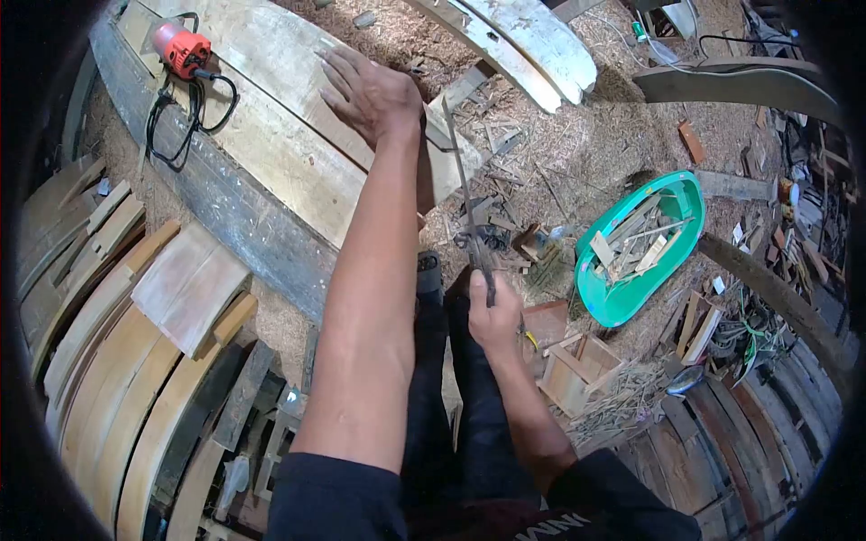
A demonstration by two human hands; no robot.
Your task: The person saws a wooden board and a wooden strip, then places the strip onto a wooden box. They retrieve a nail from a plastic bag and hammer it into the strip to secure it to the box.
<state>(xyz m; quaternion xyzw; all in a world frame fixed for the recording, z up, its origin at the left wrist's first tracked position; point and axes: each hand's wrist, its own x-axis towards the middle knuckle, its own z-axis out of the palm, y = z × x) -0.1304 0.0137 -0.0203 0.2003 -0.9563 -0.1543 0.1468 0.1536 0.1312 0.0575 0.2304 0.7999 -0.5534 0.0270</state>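
As left hand touches wood, right, one saw

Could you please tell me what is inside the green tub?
The green tub holds a loose heap of wood scraps, thin strips and broader pale pieces crossing one another. The heap covers part of the tub's floor, so whatever lies beneath cannot be seen.

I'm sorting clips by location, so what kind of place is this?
Probably a woodworking shop, perhaps a boatyard: shavings cover the floor, curved planks are stacked at the side, and the right hand holds a saw.
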